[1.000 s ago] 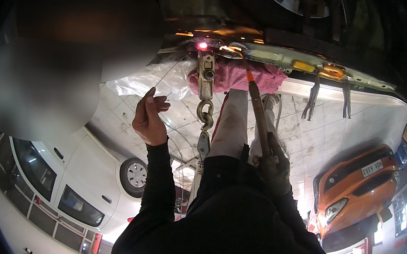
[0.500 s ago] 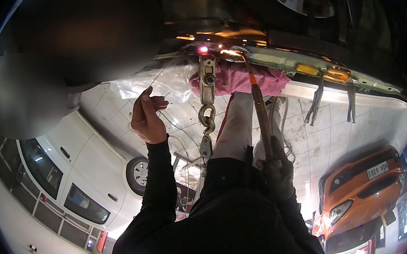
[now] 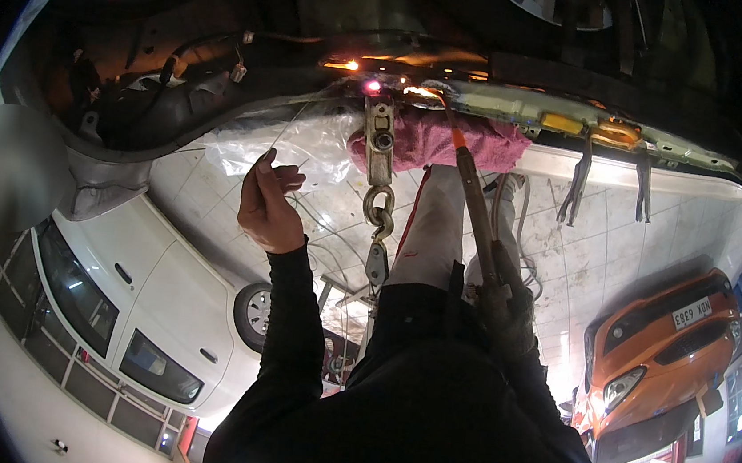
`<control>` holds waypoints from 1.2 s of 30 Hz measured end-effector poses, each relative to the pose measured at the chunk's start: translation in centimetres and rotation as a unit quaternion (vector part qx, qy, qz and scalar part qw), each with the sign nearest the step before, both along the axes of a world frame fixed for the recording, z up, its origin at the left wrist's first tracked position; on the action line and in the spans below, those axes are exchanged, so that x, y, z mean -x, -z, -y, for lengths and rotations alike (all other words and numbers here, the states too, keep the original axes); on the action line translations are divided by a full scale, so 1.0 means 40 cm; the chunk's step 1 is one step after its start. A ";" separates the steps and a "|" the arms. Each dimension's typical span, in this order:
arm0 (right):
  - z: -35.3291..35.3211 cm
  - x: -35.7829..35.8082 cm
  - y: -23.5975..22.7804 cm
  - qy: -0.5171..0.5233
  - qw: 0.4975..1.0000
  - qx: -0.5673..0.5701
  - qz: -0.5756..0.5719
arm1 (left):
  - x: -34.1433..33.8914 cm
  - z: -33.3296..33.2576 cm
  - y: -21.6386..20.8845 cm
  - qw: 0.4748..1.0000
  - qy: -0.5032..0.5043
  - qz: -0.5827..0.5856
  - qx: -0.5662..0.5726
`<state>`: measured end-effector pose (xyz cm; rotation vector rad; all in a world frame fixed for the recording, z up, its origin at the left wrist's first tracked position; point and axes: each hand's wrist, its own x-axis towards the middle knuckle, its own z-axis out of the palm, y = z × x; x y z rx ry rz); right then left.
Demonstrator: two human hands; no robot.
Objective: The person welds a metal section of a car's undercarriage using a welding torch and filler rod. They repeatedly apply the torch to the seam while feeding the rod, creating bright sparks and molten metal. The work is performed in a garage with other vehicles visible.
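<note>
My left hand [image 3: 270,213] is bare and closed, pinching a thin rod [image 3: 289,124] between thumb and fingertips. The rod slants up toward the metal sill edge [image 3: 499,104] of a car body, near a glowing pink-white spot [image 3: 372,86]. In a glove, my right hand [image 3: 507,305] grips a gas torch [image 3: 472,181] by its handle. Its nozzle tip burns orange at the sill, just right of the glow. A steel pulling clamp [image 3: 379,143] bites the sill beneath the glow; a hook and chain hang from it. Whether the rod touches the metal, I cannot tell.
A pink towel [image 3: 482,144] and clear plastic sheeting [image 3: 303,146] hang below the sill. Two locking-pliers-like clamps [image 3: 577,184] dangle at right. Hoses [image 3: 524,264] trail near my legs. A white car [image 3: 173,293] stands left, an orange car [image 3: 659,348] right.
Both hands keep their holds, shifting only slightly. Orange light at the left of the sill looks brighter. A blurred patch at upper left is gone, revealing the dark car body and wiring.
</note>
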<state>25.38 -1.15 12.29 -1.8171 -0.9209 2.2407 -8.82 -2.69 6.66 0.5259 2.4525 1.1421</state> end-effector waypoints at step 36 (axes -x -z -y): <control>0.080 -0.193 -0.106 0.209 0.966 -0.051 0.144 | 0.023 -0.011 0.047 1.000 0.023 -0.004 0.016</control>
